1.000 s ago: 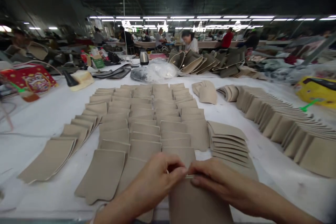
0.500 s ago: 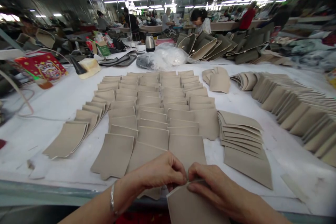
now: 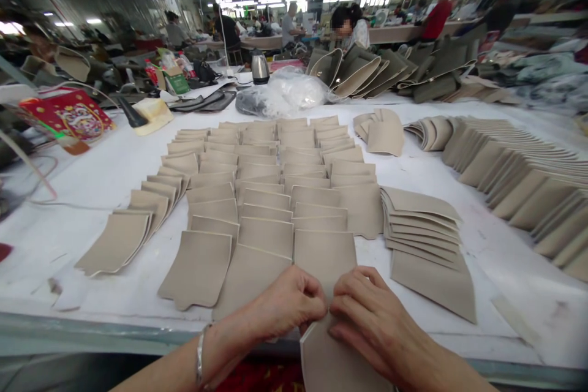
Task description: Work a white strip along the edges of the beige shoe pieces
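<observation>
Near the bottom centre, my left hand [image 3: 294, 300] pinches the top edge of a beige panel [image 3: 340, 361]. Fingers of my right hand [image 3: 367, 312] grip that same panel's edge just to the right, and the two hands nearly touch. The panel hangs at the table's front edge, its lower part cut off by the frame. Beyond the hands, overlapping rows of beige panels [image 3: 266, 236] cover the middle of the white table [image 3: 41, 257]. A silver bracelet is on my left wrist.
Fanned beige stacks lie at left [image 3: 117, 242], at right [image 3: 422, 220] and far right [image 3: 528, 190]. Behind them are a plastic bag [image 3: 298, 92], a kettle [image 3: 260, 67], dark folded pieces [image 3: 367, 70] and a red box [image 3: 73, 113]. Several people work in the background.
My right hand's fingers have shifted up and spread over the panel's edge. The held panel has moved slightly right. The camera view has shifted slightly.
</observation>
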The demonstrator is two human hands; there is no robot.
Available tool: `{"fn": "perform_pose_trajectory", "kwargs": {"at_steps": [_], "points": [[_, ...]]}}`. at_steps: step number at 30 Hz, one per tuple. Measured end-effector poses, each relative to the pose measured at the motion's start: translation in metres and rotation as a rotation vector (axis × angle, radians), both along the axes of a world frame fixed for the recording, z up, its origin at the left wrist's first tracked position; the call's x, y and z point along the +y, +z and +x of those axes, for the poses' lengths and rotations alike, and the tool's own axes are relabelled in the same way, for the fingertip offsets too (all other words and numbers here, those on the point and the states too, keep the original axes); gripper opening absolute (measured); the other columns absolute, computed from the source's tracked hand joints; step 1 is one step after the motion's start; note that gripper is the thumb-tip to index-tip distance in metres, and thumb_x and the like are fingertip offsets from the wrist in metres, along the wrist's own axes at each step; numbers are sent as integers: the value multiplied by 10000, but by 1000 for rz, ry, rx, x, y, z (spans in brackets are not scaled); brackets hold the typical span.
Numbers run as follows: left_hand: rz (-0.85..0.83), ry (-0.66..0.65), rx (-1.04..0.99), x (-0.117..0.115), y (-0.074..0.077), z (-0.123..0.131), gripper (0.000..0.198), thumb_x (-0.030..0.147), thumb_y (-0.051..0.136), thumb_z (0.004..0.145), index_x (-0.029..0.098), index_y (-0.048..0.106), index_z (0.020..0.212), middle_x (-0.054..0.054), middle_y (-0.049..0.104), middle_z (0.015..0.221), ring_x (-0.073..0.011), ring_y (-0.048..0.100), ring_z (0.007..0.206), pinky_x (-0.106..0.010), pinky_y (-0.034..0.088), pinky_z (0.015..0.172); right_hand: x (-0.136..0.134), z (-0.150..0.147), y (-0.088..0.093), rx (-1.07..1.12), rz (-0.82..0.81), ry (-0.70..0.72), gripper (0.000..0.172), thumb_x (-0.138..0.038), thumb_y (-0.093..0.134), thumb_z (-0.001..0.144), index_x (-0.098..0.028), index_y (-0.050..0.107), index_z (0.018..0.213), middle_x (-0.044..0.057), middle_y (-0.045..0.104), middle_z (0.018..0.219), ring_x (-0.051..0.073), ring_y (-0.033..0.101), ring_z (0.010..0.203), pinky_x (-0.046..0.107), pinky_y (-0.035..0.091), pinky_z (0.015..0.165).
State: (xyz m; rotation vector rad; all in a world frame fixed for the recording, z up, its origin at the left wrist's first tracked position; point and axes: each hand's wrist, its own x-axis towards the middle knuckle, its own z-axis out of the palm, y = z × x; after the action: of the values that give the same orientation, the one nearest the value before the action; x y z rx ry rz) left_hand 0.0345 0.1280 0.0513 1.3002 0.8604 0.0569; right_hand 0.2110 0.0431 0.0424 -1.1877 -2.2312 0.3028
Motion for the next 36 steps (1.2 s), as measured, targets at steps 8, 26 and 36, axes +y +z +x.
{"fn": "perform_pose_trajectory", "kwargs": {"at_steps": [8, 26, 36], "points": [[48, -57, 14, -1, -12, 5, 85, 231, 476, 529, 162, 525, 533, 60, 383, 455, -76, 291, 449, -214, 180, 423, 7, 6, -6, -12, -74, 38, 125, -156, 659, 883, -172, 558, 812, 25, 571, 829, 192, 510, 786, 387, 377, 870], [26, -95, 13, 0, -16, 1, 101, 253, 485, 622, 165, 523, 591, 70, 379, 485, -72, 275, 457, -226, 199, 441, 2, 8, -7, 18, -59, 34, 72, -123, 554, 927, -193, 567, 913, 31, 594, 922, 182, 573, 893, 461, 287, 1041], [290, -175, 123, -3, -12, 11, 103, 192, 526, 609, 169, 456, 538, 64, 333, 555, -95, 306, 578, -230, 196, 489, 14, 8, 8, -143, -286, 81, 192, -79, 747, 807, -170, 579, 794, 11, 585, 882, 187, 532, 880, 343, 418, 843]]}}
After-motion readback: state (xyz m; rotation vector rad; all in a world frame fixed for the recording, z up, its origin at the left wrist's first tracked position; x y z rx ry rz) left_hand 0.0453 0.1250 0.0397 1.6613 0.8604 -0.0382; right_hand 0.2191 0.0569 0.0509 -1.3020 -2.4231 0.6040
